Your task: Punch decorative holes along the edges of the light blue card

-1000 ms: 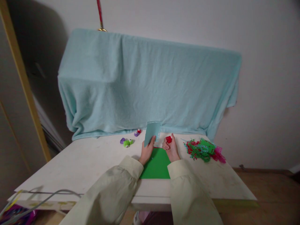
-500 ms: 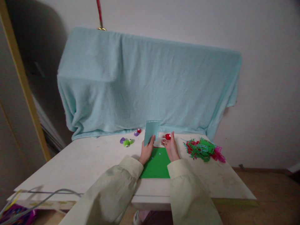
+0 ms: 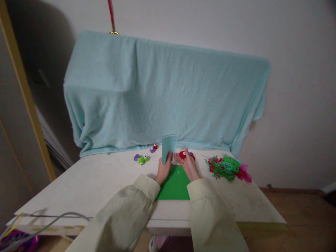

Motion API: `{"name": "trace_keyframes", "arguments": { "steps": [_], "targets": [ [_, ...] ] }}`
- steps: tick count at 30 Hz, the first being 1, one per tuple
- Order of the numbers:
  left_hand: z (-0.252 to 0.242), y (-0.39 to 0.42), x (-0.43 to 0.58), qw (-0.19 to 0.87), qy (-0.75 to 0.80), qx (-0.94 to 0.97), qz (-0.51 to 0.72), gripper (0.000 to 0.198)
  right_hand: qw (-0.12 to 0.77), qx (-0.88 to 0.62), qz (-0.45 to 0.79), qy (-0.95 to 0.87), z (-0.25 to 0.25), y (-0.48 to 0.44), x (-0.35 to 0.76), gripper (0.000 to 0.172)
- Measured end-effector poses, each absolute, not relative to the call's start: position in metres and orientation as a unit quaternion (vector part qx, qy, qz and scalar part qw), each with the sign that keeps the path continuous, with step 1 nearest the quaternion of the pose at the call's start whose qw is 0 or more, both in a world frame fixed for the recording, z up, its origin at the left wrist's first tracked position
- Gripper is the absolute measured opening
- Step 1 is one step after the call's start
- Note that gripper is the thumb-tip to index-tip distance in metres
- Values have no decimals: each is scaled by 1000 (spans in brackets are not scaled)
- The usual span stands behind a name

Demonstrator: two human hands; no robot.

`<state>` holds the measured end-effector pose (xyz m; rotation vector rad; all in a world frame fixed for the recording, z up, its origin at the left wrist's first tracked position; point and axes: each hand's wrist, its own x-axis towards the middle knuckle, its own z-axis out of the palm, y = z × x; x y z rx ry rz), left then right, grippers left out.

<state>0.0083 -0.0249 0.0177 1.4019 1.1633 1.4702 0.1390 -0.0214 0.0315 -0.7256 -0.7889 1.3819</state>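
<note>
Card [image 3: 168, 145] is showing punching toward three o'clock, seemingly none toward nine; my left fingers [image 3: 170, 155] are gripping it, right fingers [image 3: 180, 160] released.

Right hand [image 3: 191, 168] uncurled, fingers [image 3: 179, 160] stretched nearer blue sheet [image 3: 168, 146], red piece [image 3: 182, 154] partly behind hand, purple piece [image 3: 191, 154] newly visible

Plain pale wall [image 3: 299, 87] in dim light, dark shadow [image 3: 42, 35] at upper left, slanting yellowish strip [image 3: 25, 80] along the left, red cord [image 3: 110, 14] hanging, light blue cloth [image 3: 168, 87] draped behind a scuffed white tabletop [image 3: 78, 189], brown floor [image 3: 301, 217] at lower right
</note>
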Motion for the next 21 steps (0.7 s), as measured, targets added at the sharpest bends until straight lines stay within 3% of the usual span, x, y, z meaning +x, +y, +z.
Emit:
{"name": "trace_keyframes", "arguments": {
  "steps": [12,21],
  "targets": [
    [11,-17,12,380,429,564,594,43,696,-293,571,-322,39,-24,142,44],
    [10,-19,11,370,441,553,603,40,659,-280,614,-333,37,-23,143,42]
  ]
}}
